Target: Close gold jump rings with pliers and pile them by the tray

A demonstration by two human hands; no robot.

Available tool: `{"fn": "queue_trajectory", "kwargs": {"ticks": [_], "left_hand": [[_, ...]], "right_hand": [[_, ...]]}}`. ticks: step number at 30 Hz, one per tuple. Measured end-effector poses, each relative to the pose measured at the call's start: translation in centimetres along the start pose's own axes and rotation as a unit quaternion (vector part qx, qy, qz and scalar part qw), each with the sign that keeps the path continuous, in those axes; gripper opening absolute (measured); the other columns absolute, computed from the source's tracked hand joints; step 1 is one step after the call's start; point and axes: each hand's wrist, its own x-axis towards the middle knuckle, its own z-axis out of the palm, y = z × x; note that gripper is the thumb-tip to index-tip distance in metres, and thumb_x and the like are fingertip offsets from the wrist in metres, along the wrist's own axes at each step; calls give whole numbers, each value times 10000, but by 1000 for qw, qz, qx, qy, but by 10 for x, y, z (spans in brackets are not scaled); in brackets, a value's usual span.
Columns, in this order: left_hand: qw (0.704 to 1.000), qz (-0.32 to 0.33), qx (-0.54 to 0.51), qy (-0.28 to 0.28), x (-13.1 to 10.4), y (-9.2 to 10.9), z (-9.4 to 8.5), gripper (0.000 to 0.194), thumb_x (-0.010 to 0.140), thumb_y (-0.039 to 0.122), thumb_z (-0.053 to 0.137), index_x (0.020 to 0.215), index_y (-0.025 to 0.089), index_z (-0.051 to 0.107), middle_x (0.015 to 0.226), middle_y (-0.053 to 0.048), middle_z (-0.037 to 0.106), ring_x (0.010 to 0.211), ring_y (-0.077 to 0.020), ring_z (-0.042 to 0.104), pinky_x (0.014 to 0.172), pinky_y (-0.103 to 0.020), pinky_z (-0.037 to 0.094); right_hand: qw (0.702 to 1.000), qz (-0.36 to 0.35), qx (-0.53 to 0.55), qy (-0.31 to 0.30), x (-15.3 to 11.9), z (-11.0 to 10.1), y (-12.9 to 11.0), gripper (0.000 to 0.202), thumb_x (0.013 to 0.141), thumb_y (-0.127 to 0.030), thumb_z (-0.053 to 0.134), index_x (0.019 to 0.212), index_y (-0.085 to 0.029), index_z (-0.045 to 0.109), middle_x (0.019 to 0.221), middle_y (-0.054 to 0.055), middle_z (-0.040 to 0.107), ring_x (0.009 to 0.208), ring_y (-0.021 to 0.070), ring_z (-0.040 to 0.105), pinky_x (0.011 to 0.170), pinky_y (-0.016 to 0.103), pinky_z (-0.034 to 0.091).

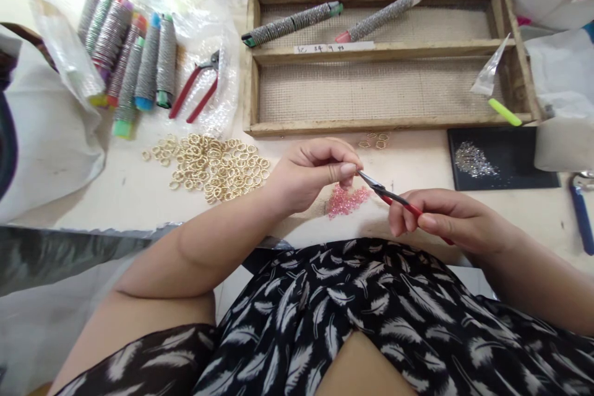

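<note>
My right hand (431,213) is wrapped round the red handles of a pair of pliers (381,190), whose narrow jaws point up and left. The jaw tips meet the fingertips of my left hand (315,173). Thumb and fingers there are pinched together; what they hold is too small and covered to make out. Just below lies a small heap of pink beads (346,200). To the left of my left hand spreads a pile of gold rings (218,167), and a few more gold rings (375,140) lie beyond my fingertips.
A wooden tray with a mesh bottom (248,93) stands behind, holding two wire-wound rods. Several wound rods (125,49) and red-handled cutters (197,86) lie at the back left. At right are a black mat (524,158) with silvery bits and a blue-handled tool (581,213).
</note>
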Motion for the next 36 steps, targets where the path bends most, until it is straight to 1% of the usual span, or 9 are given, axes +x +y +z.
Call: {"fn": "queue_trajectory", "kwargs": {"ticks": [10,16,21,27,30,32,34,36], "left_hand": [[1000,1,6,5,0,3,0,81,832,286,933,855,229,880,753,-4,716,636,-62,666,615,-163,593],[1000,-1,4,-13,0,2,0,34,860,248,909,871,224,887,774,-7,717,648,-53,671,628,-156,591],[1000,-4,-10,-22,0,2,1,29,865,244,902,883,225,889,782,-12,721,652,-63,671,632,-177,600],[1000,-12,-12,-16,-1,4,3,57,856,259,910,870,211,885,776,-12,717,653,-66,670,632,-180,593],[999,-27,-16,6,-2,4,4,79,837,268,925,852,207,876,748,-2,709,645,-63,664,629,-172,585],[998,-43,-9,39,-2,5,5,82,828,258,921,846,202,865,732,4,708,641,-65,659,627,-173,582],[995,-56,23,80,-3,7,5,55,831,222,889,844,190,847,739,7,719,638,-66,649,630,-181,584],[987,-63,89,115,-5,11,6,25,834,179,839,852,175,823,750,11,726,642,-69,641,642,-192,588]], "right_hand": [[1000,-4,-7,2,-3,-1,3,283,1073,-469,680,964,-230,787,942,35,782,878,158,709,822,259,546],[1000,-3,-1,-1,-1,0,1,295,1068,-476,683,950,-222,779,943,43,778,875,166,705,822,277,554],[1000,13,6,0,-1,1,0,341,1057,-514,687,928,-210,771,928,59,775,865,181,705,813,298,559],[1000,4,-3,2,-1,2,0,351,1056,-517,685,914,-209,773,884,54,767,811,172,694,765,289,555],[999,-22,-34,20,-2,3,0,338,1070,-497,669,918,-212,769,868,50,762,792,171,698,745,289,561],[996,-44,-76,33,-2,3,1,308,1086,-464,652,938,-219,766,873,43,758,801,170,707,752,284,568],[989,-62,-128,45,-3,4,3,281,1100,-432,631,965,-222,760,882,42,755,814,172,716,760,283,574],[981,-75,-172,58,-4,4,5,259,1110,-406,611,988,-222,749,887,42,752,813,176,718,753,283,574]]}}
